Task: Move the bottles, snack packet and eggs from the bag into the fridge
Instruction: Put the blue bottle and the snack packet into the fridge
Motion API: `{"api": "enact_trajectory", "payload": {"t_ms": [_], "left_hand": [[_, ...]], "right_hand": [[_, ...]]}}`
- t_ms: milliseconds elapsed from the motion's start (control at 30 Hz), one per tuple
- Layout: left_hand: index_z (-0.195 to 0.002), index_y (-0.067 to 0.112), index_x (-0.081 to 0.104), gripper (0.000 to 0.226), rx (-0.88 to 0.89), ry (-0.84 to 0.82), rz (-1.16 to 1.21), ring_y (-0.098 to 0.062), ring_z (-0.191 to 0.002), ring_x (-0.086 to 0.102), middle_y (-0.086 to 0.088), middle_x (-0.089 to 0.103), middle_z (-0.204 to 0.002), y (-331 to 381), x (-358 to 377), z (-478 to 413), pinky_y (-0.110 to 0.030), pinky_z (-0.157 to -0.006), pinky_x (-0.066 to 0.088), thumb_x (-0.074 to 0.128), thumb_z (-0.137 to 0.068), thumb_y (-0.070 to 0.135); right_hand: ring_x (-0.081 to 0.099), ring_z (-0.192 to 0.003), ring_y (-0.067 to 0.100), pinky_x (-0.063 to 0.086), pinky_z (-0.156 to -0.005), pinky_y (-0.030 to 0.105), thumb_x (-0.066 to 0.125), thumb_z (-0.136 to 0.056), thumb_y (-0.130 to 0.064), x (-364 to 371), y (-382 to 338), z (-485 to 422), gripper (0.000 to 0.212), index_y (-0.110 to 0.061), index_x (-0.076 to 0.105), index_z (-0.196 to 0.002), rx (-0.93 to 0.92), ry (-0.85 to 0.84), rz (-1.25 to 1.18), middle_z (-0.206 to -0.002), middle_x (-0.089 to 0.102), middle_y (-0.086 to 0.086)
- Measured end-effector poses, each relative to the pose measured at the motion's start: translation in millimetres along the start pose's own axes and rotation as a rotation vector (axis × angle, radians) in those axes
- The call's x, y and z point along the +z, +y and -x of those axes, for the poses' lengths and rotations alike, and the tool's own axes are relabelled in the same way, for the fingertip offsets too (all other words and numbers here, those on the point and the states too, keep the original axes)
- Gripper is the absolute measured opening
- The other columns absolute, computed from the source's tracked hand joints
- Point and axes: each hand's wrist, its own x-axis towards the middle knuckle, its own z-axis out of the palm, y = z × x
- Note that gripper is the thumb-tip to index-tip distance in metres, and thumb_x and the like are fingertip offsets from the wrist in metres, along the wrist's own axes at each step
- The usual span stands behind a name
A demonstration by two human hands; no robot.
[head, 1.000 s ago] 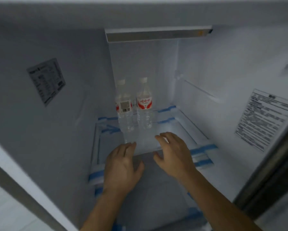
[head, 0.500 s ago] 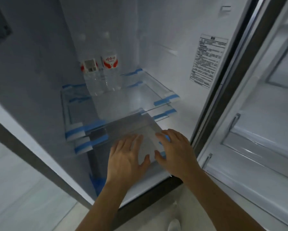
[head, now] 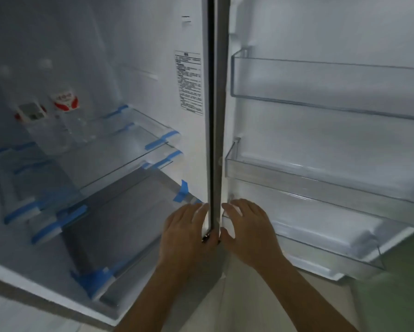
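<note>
Two clear water bottles with red-and-white labels stand upright side by side at the back left of the fridge's glass shelf: the left bottle and the right bottle. My left hand is empty with fingers spread, in front of the fridge's lower right corner. My right hand is also empty and spread, just across the door hinge edge, in front of the lowest door bin. The bag, snack packet and eggs are out of view.
The fridge door stands wide open on the right with clear door bins, an upper one and a middle one. Blue tape strips hold the shelves. A grey drawer cover lies below the shelf.
Both empty hands have drawn back out of the fridge and shifted right toward the hinge edge. The view has swung right, bringing the open door and its bins into sight.
</note>
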Motion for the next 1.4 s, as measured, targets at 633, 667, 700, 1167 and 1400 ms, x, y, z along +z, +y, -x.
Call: {"api": "enact_trajectory", "payload": {"t_ms": [633,667,700,1167,1400], "left_hand": [[-0.132,0.021,0.063,0.06,0.656,-0.242,0.263,-0.026,-0.119,0.062,-0.003,0.066,-0.131,233.5,66.5,5.2,-0.044,-0.102,0.046,0.062,-0.08,0.051],[-0.131,0.019,0.063,0.059,0.708,-0.246,0.292,-0.027,-0.117,0.062,-0.003,0.066,-0.13,242.4,67.3,4.7,-0.044,-0.1,0.048,0.061,-0.08,0.049],[-0.129,0.018,0.064,0.057,0.762,-0.253,0.332,-0.028,-0.115,0.063,-0.004,0.067,-0.128,250.8,67.2,4.6,-0.044,-0.097,0.05,0.059,-0.08,0.047],[-0.132,0.019,0.058,0.059,1.476,-0.569,0.507,-0.022,-0.121,0.057,0.001,0.062,-0.132,287.5,65.7,91.0,-0.04,-0.097,0.049,0.049,-0.082,0.048],[-0.133,0.02,0.058,0.061,1.802,-0.678,0.593,-0.022,-0.124,0.055,0.001,0.061,-0.134,301.0,32.9,190.0,-0.042,-0.101,0.047,0.047,-0.083,0.051]], "right_hand": [[0.065,-0.109,0.029,0.052,-0.095,0.043,0.055,-0.078,-0.044,-118.5,111.2,213.4,0.051,-0.017,0.066,-0.119,0.736,0.09,0.312,-0.116,0.068,0.008],[0.065,-0.107,0.029,0.053,-0.094,0.042,0.056,-0.078,-0.044,-123.0,109.7,220.4,0.05,-0.018,0.066,-0.119,0.786,0.106,0.334,-0.114,0.068,0.008],[0.065,-0.107,0.029,0.053,-0.094,0.042,0.058,-0.077,-0.043,-127.2,107.2,226.6,0.049,-0.018,0.066,-0.118,0.837,0.122,0.357,-0.114,0.068,0.008],[0.064,-0.112,0.031,0.053,-0.096,0.045,0.061,-0.081,-0.041,-124.8,-39.9,319.0,0.05,-0.016,0.065,-0.124,1.608,0.249,0.577,-0.12,0.067,0.008],[0.064,-0.109,0.027,0.053,-0.092,0.042,0.058,-0.081,-0.044,-125.2,-149.5,383.7,0.05,-0.017,0.064,-0.123,1.966,0.357,0.732,-0.119,0.067,0.004]]}}
